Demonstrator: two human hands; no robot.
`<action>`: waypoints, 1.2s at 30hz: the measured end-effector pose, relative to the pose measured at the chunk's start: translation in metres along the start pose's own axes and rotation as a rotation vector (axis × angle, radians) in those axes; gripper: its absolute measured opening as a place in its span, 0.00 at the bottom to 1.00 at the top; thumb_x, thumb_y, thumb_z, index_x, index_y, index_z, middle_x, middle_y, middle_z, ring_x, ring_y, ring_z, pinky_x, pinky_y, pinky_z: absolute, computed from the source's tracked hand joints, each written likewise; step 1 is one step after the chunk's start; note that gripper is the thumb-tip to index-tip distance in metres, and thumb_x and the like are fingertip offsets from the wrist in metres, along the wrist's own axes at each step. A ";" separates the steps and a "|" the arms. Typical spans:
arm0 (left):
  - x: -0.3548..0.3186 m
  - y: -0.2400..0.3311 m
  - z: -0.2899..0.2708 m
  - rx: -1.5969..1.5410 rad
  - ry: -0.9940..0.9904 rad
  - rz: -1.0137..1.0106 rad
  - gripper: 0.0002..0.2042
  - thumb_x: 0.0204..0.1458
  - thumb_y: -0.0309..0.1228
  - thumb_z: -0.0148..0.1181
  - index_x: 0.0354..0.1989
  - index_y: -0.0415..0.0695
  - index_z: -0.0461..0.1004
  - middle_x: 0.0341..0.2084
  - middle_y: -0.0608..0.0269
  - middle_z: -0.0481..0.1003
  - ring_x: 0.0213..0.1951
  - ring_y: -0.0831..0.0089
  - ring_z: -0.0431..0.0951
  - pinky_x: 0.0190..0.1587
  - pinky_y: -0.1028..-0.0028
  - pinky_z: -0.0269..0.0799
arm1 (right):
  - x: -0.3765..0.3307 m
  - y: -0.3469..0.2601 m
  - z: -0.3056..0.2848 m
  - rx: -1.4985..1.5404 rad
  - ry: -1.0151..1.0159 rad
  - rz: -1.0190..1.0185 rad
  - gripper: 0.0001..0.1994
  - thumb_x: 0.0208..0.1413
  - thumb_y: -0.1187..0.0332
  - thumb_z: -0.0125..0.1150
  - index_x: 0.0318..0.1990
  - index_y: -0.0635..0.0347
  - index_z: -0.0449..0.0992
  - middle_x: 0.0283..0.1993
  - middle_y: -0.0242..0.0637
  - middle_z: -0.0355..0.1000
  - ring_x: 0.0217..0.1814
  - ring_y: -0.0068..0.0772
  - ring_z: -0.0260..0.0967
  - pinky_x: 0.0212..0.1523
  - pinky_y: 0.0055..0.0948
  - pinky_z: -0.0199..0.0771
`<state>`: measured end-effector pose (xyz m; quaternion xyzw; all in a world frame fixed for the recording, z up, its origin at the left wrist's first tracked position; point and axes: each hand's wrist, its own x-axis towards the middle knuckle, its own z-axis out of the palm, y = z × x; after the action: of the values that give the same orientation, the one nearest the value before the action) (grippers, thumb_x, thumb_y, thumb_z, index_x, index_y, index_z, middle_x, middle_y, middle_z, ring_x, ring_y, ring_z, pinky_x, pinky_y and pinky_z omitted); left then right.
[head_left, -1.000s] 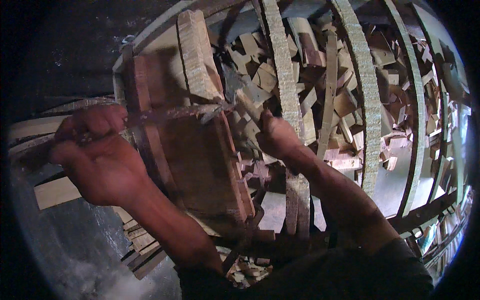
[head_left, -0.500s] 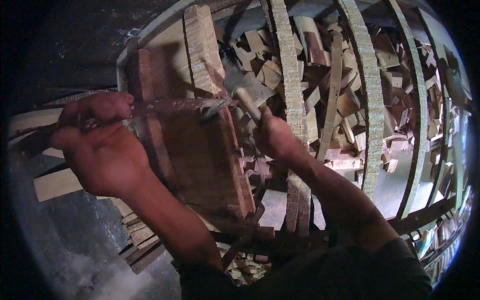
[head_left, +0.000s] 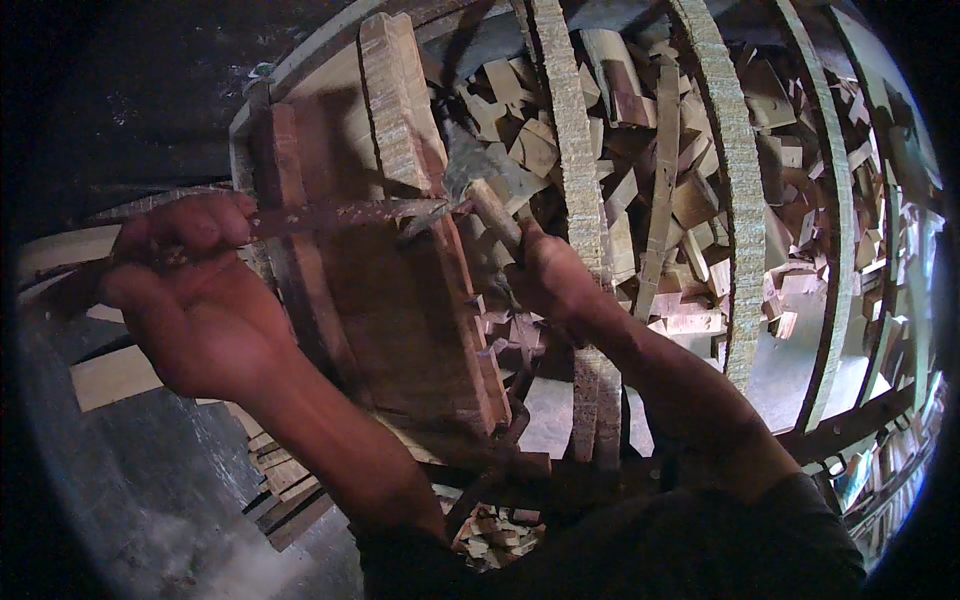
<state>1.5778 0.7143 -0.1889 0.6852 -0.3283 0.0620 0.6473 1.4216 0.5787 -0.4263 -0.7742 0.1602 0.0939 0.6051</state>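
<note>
My left hand [head_left: 205, 320], palm turned up, is closed around a long, narrow, speckled bar [head_left: 330, 216]. The bar points right across a wide wooden board [head_left: 400, 315], and I cannot tell its material. My right hand [head_left: 560, 280] grips the pale wooden handle [head_left: 495, 212] of a tool. A short dark metal piece [head_left: 424, 220] lies beside the handle's upper end and the bar's tip. Whether it belongs to the tool, and whether it touches the bar, I cannot tell. A rough-edged wooden block [head_left: 400, 105] rests on the board just beyond them.
Several rough wooden slats [head_left: 735, 200] cross the frame on the right. Below them lies a heap of wood offcuts [head_left: 690, 210]. Loose boards [head_left: 115, 378] and stacked strips [head_left: 285, 485] lie at left on the grey floor [head_left: 170, 480]. A dark rail [head_left: 850, 428] runs along the near side.
My left hand and the bar have shifted slightly left. The right hand keeps its grip on the handle, almost in the same place.
</note>
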 end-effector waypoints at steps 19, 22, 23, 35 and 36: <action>-0.019 -0.037 0.006 -0.159 0.064 -0.079 0.26 0.64 0.52 0.39 0.33 0.37 0.67 0.26 0.53 0.71 0.29 0.63 0.70 0.39 0.62 0.71 | -0.075 0.052 -0.002 -0.081 0.186 0.158 0.24 0.44 0.67 0.64 0.47 0.65 0.62 0.38 0.63 0.72 0.43 0.61 0.73 0.44 0.51 0.74; -0.022 -0.034 0.006 -0.123 -0.022 -0.090 0.24 0.62 0.52 0.44 0.35 0.39 0.69 0.26 0.58 0.68 0.32 0.63 0.68 0.44 0.56 0.68 | -0.054 0.042 -0.009 0.069 0.091 0.145 0.32 0.42 0.64 0.70 0.53 0.67 0.61 0.42 0.58 0.73 0.45 0.57 0.73 0.46 0.45 0.74; -0.022 -0.033 0.007 -0.094 -0.025 -0.064 0.24 0.62 0.51 0.43 0.34 0.39 0.69 0.26 0.57 0.68 0.32 0.63 0.68 0.44 0.56 0.68 | -0.052 0.030 -0.012 -0.020 0.085 0.199 0.31 0.43 0.64 0.70 0.52 0.67 0.62 0.43 0.57 0.73 0.46 0.56 0.74 0.47 0.44 0.74; -0.021 -0.037 0.015 -0.082 0.104 0.008 0.26 0.65 0.50 0.39 0.27 0.36 0.66 0.21 0.53 0.69 0.25 0.64 0.69 0.36 0.62 0.72 | -0.029 -0.024 -0.025 -0.014 0.280 0.158 0.19 0.53 0.70 0.64 0.49 0.63 0.64 0.32 0.39 0.72 0.31 0.29 0.69 0.32 0.35 0.72; -0.017 -0.037 0.018 -0.075 0.111 0.018 0.26 0.65 0.50 0.39 0.27 0.36 0.66 0.21 0.53 0.69 0.24 0.64 0.69 0.35 0.62 0.72 | -0.027 -0.021 -0.017 -0.031 0.289 0.135 0.18 0.55 0.68 0.62 0.49 0.62 0.62 0.33 0.43 0.71 0.31 0.32 0.68 0.32 0.36 0.72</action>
<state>1.5781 0.7022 -0.2317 0.6529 -0.3001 0.0930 0.6892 1.4032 0.5708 -0.3944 -0.7762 0.2958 0.0244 0.5562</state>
